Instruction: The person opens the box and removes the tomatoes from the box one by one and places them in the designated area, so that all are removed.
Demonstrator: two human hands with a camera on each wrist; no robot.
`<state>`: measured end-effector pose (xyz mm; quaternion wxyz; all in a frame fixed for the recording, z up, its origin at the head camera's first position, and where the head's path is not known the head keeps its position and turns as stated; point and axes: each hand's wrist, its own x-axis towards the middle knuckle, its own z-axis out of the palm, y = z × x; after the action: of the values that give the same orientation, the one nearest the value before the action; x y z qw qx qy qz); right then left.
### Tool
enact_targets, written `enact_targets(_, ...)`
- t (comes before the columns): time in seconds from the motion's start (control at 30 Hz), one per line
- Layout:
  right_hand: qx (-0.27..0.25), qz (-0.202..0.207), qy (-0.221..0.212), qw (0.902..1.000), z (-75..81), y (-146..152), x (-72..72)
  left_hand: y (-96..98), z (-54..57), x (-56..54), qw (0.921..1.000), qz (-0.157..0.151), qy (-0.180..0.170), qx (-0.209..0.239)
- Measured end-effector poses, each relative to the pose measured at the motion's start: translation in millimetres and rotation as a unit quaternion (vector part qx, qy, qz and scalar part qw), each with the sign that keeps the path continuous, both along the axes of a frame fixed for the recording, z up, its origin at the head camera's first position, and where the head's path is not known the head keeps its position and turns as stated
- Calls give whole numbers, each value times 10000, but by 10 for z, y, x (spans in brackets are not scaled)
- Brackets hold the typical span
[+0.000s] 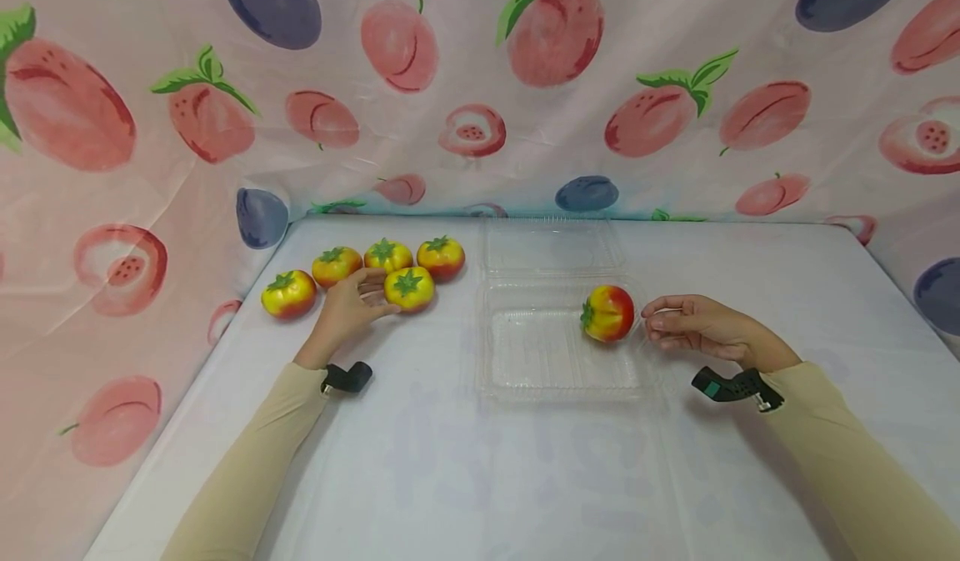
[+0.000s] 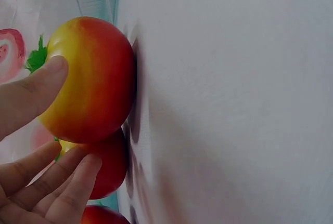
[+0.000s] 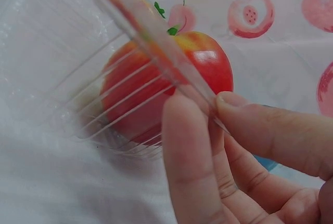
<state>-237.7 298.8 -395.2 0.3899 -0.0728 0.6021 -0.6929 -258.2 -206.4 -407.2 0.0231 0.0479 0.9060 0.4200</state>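
Observation:
My left hand (image 1: 348, 315) reaches around the nearest yellow-and-red tomato (image 1: 409, 289) of a group at the left. In the left wrist view its thumb (image 2: 44, 91) overlaps the side of that tomato, and the other fingers are spread below it, before a second tomato (image 2: 106, 167). Whether they touch is hard to tell. My right hand (image 1: 697, 328) pinches the right rim of a clear plastic clamshell box (image 1: 517, 390) between thumb and fingers, plainest in the right wrist view. One tomato (image 1: 609, 314) lies on its side inside the box, against the right wall.
Behind my left hand stand several more tomatoes (image 1: 441, 258), green leaves up. The box's clear lid (image 1: 551, 248) is folded back, flat on the white table (image 1: 435, 461). A fruit-printed cloth (image 1: 540, 127) hangs at the back and left.

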Motion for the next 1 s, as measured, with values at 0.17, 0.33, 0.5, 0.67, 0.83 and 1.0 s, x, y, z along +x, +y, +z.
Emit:
enact_targets(0.17,-3,23,60,10000,-15,5,-6,-35,31,10,9999,-54,-86,98)
enact_targets(0.33,-32,49,35,10000,-22,10,-11,-83,66,20,9989,-120,-84,436)
enact_targets(0.5,-17,28,10,10000,-25,11,-12,-133,100,13,9973,-174,-3,718)
enact_targets(0.67,-36,34,1,10000,-25,9,-9,-173,144,16,9943,-339,-31,1012)
enact_targets(0.83,-53,59,31,10000,-27,12,-9,-215,177,24,9897,-536,-107,1326)
enact_targets(1.0,37,18,30,10000,-37,15,-15,-226,205,27,9840,-735,-164,1614)
